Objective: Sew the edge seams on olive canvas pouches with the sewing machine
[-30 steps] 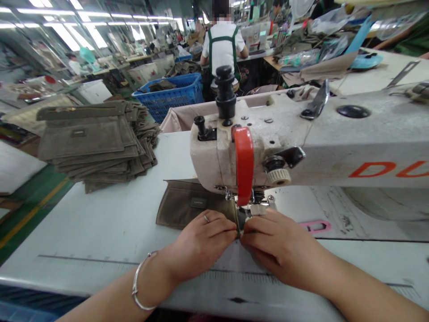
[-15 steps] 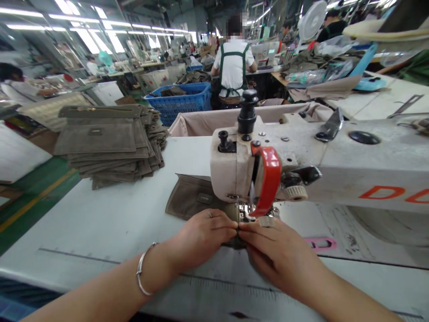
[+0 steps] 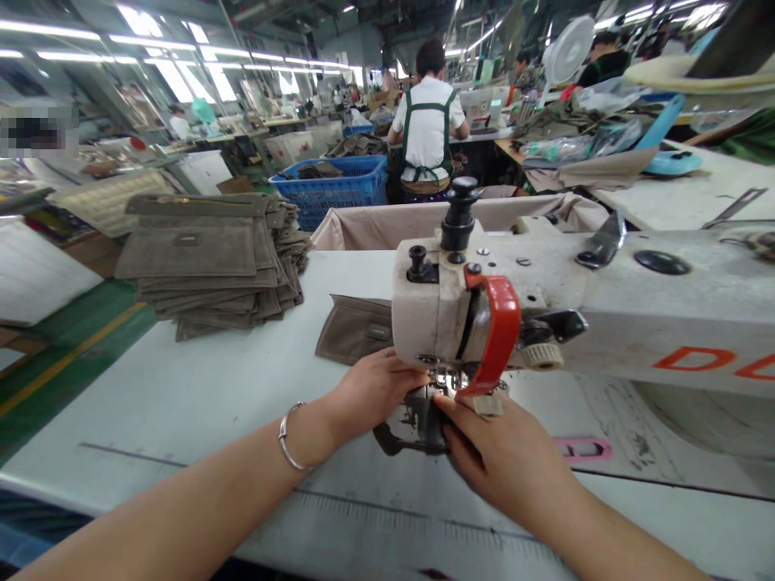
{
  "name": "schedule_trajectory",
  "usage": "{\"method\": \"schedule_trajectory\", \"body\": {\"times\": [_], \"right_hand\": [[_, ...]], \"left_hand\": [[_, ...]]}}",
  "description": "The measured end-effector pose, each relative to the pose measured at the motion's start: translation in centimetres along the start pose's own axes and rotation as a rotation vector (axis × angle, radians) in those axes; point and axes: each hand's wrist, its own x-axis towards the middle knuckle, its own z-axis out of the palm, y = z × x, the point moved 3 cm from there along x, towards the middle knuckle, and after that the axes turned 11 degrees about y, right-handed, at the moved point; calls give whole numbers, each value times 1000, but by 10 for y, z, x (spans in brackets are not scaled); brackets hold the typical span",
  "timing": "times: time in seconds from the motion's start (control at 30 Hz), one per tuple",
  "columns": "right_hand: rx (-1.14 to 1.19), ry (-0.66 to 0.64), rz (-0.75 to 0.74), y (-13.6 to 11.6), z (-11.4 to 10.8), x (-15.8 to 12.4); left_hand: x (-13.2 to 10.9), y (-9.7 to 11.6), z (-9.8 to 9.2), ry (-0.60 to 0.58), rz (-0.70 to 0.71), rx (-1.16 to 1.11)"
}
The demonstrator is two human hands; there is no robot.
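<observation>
A flat brown fabric pouch piece (image 3: 351, 329) with a small label lies on the white sewing table, its right part hidden by the head of the sewing machine (image 3: 421, 311). My left hand (image 3: 372, 395) is closed, its fingers pressed together at the near edge of the pouch piece, fingertips beside the presser foot (image 3: 443, 379). Close on the other side is my right hand (image 3: 508, 448), index finger reaching to the foot and the other fingers curled. Whatever lies beneath its fingertips is hidden. A dark metal plate (image 3: 417, 420) shows between the hands.
A stack of brown pouch pieces (image 3: 194, 258) stands at the left of the table. An orange guard (image 3: 500, 323) fronts the machine head. Right of my hand lies a pink plastic piece (image 3: 584, 448). Beyond are a cloth-lined bin (image 3: 375, 226), a blue crate (image 3: 339, 181) and a seated person (image 3: 427, 125).
The pouch piece has slid away from me under the machine, baring the dark plate between my hands. My left hand has moved forward with it. The view has shifted slightly.
</observation>
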Motion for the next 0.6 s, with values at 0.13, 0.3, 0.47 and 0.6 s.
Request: {"method": "schedule_trajectory", "body": {"times": [0.13, 0.3, 0.47, 0.6], "right_hand": [[-10, 8, 2, 1, 1, -1], [-17, -14, 19, 0, 0, 1], [10, 5, 20, 0, -3, -1], [89, 35, -20, 0, -4, -4]], "left_hand": [[1, -5, 4, 9, -38, 51], [3, -6, 5, -6, -65, 80], [12, 13, -9, -71, -95, 93], [16, 43, -20, -177, -81, 68]]}}
